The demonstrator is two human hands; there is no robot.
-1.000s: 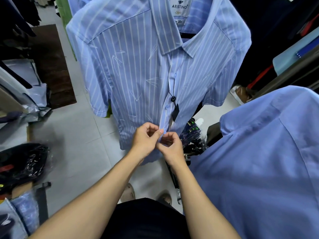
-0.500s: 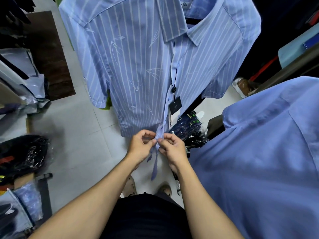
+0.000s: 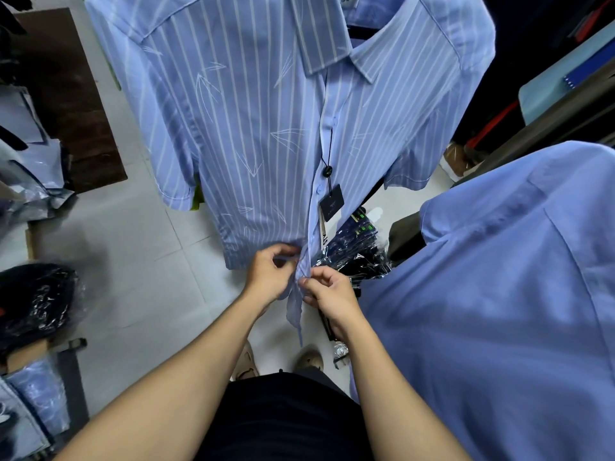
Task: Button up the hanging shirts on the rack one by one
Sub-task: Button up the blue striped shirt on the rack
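A blue shirt with white stripes [image 3: 253, 121] hangs in front of me, its placket closed down the middle with a dark price tag [image 3: 331, 201] dangling on a cord. My left hand [image 3: 271, 274] pinches the left edge of the placket near the hem. My right hand [image 3: 327, 291] pinches the right edge of the placket right beside it. A narrow strip of the placket [image 3: 294, 311] hangs down between my hands. The button under my fingers is hidden.
A plain blue shirt [image 3: 499, 294] hangs close on my right. Wrapped dark garments [image 3: 356, 251] lie on the floor behind the striped shirt. Bagged clothes [image 3: 33, 304] are piled at the left on the white tiled floor [image 3: 133, 254].
Both hands have moved down the placket from the lower middle to the hem. The shirt's lower front now hangs as a loose strip between my hands.
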